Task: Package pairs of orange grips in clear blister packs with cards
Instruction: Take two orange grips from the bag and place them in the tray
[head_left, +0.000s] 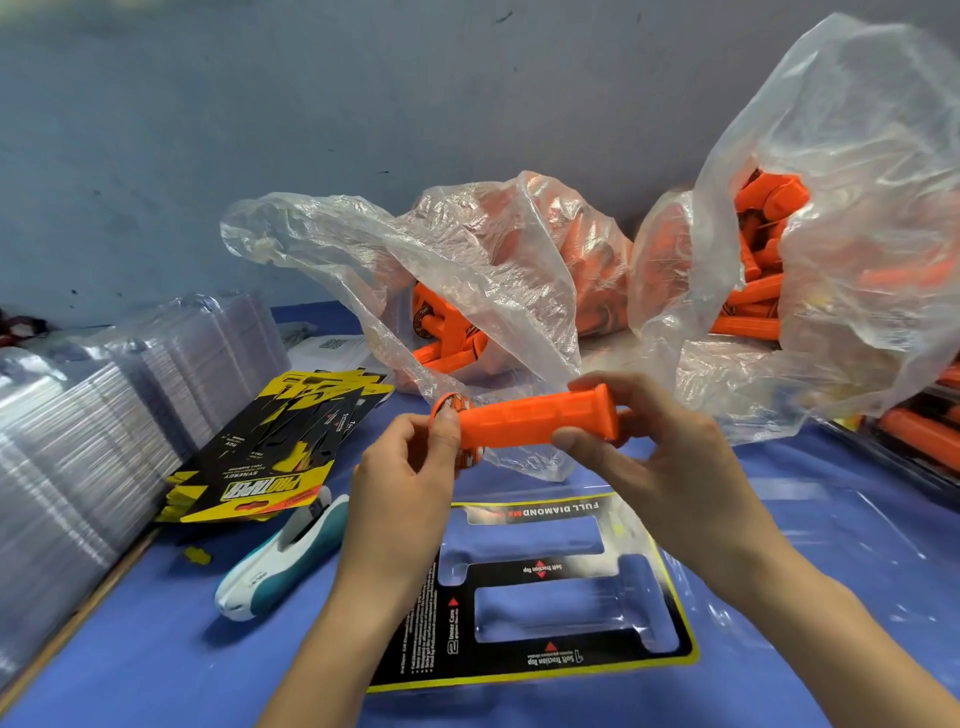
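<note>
Ribbed orange grip, cylindrical, flanged at one end, held level above the blister pack: left hand pinching the flange, right hand curled round the other end. Pack clear, moulded, two troughs, with black-yellow card, flat on blue table. Behind, two crinkled clear bags of grips.

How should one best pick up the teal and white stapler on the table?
Grip the stapler around its middle, coming from above: it lies flat on the blue table with both long sides free there, and its body looks narrow enough to span.
</note>
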